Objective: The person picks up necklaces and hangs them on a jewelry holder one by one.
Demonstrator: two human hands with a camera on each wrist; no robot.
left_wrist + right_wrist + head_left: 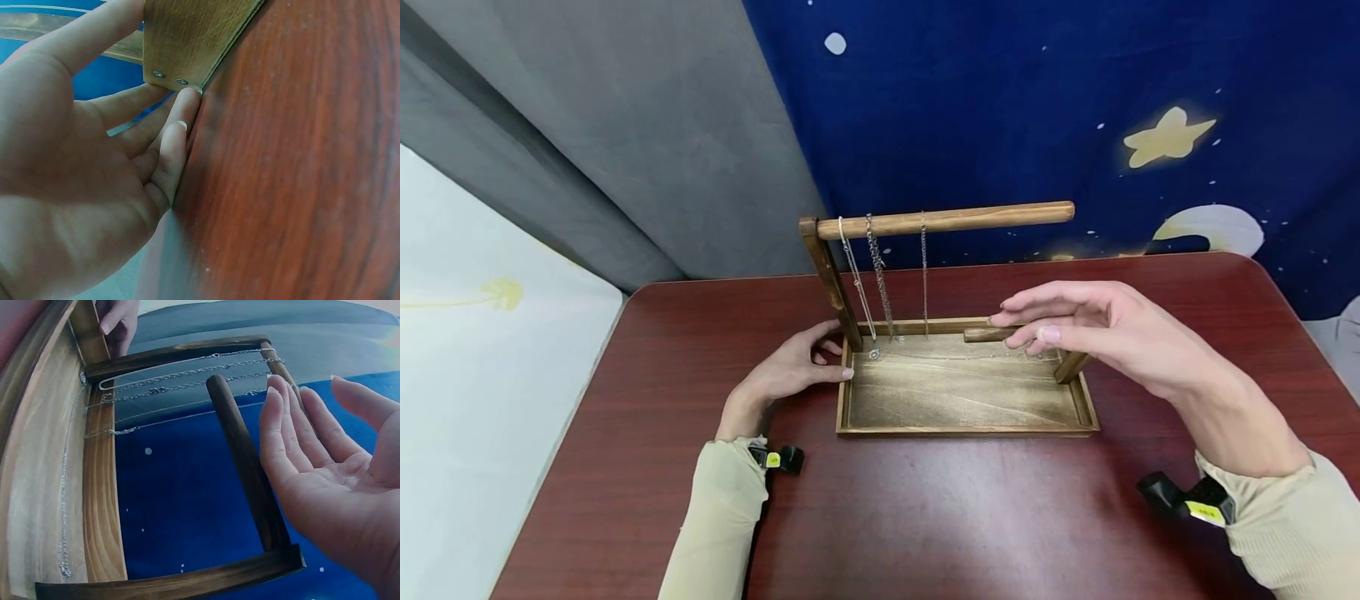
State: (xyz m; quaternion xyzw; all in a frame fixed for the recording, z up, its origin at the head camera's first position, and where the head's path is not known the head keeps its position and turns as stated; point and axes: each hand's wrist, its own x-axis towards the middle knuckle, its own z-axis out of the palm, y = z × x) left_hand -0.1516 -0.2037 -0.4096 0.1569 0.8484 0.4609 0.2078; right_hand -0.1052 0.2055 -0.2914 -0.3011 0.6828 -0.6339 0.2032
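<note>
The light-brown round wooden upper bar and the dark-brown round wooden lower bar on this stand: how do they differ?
The upper bar carries silver chain necklaces; the lower bar shows none. The upper bar joins the tall left wooden post; the lower bar joins the shorter right wooden post. The upper bar's free end points right, the lower bar's points left. Both are round and wooden, and joined at one end.

A red-brown table stands near; a grey curtain hangs far left; a starry blue cloth, far right.
</note>
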